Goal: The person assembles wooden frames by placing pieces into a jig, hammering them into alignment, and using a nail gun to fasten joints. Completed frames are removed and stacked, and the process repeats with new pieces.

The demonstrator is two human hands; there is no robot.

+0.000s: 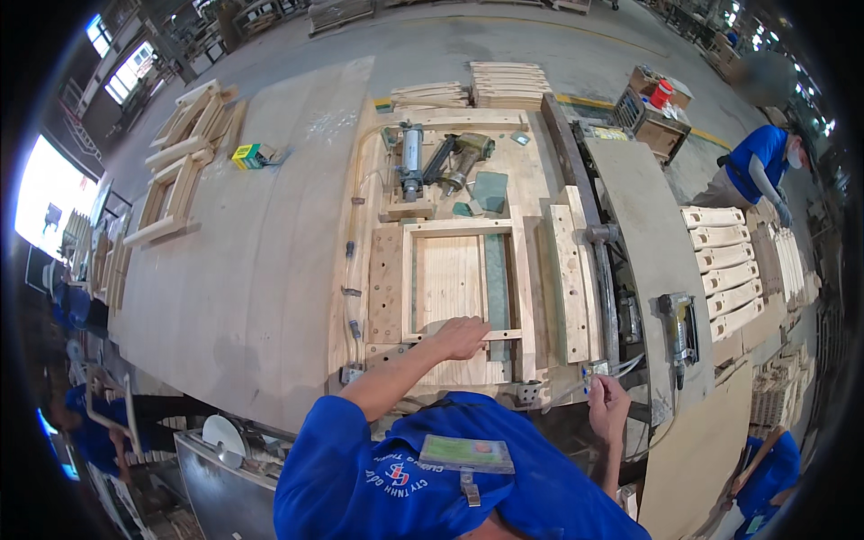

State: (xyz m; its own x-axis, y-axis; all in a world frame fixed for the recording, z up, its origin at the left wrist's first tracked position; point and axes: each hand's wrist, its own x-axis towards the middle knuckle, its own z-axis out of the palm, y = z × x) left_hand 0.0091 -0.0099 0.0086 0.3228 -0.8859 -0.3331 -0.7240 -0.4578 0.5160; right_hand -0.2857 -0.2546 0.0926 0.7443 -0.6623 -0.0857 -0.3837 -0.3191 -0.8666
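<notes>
A rectangular wooden frame [457, 229] lies in a wooden jig [387, 270] on the bench in front of me. My left hand [461, 337] is closed over the frame's near rail, the palm facing down. To the right, at the bench's near edge, my right hand [609, 405] is raised with its fingers curled at a small metal air valve [596, 369] that has hoses running from it. The fingertips partly cover the valve. Beyond the frame, a pneumatic cylinder [411, 162] and a nail gun [468, 162] rest on the jig board beside green scraps [490, 191].
At left, assembled wooden pieces [184, 171] and a small yellow-green box [252, 157] sit on a broad board. Another nail gun [679, 328] lies on the right-hand ledge. Stacked slats [727, 270] stand farther right, near a co-worker [756, 162] in blue.
</notes>
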